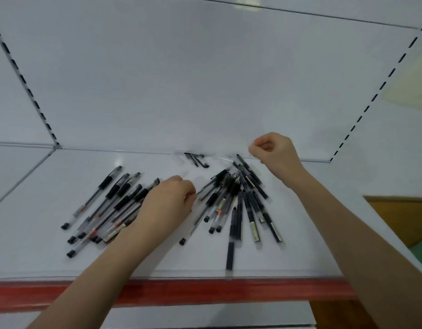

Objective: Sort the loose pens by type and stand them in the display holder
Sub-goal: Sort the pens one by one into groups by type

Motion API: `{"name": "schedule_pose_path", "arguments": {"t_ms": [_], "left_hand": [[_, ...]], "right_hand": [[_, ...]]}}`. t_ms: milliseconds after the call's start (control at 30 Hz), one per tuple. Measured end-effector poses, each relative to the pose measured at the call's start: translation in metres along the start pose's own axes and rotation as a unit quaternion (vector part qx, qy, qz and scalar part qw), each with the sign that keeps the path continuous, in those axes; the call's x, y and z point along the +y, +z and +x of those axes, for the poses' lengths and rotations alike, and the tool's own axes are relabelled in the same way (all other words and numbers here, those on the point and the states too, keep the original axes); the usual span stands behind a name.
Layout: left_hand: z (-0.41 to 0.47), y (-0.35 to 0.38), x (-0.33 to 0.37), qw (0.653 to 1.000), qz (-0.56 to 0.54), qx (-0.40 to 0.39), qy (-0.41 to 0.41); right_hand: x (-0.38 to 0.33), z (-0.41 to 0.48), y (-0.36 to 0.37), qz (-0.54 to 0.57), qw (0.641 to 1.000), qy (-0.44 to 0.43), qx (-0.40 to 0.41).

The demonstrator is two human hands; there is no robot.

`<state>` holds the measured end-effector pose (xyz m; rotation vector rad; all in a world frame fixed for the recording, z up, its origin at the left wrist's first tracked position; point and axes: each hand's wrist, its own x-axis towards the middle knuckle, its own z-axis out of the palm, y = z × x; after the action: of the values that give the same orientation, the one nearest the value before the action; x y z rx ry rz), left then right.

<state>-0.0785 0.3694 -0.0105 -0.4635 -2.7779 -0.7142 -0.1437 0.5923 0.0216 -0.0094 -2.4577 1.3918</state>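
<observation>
White shelf (51, 248), red front edge (205, 290), pens (233, 195) heaped midway to back wall (181, 79)

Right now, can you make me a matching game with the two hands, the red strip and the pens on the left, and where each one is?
Things:
1 left hand
2 right hand
3 red strip
4 left pen pile

Places:
A along the front edge of the shelf
B near the back wall
C furthest left on the shelf
D between that pile and the right pen pile

Pairs: 1-D, 2-B, 3-A, 4-C.
</observation>
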Motion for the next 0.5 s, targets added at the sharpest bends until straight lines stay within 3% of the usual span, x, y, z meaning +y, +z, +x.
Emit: {"name": "schedule_pose_path", "arguments": {"t_ms": [233,500], "left_hand": [[0.035,0.016,0.011,0.992,0.1,-0.073,-0.037],[0.038,0.017,0.009,0.992,0.088,-0.084,-0.044]], "right_hand": [[0.014,-0.021,-0.024,0.004,1.0,0.02,-0.003],[0.016,-0.03,-0.029,0.02,0.999,0.019,-0.022]]}}
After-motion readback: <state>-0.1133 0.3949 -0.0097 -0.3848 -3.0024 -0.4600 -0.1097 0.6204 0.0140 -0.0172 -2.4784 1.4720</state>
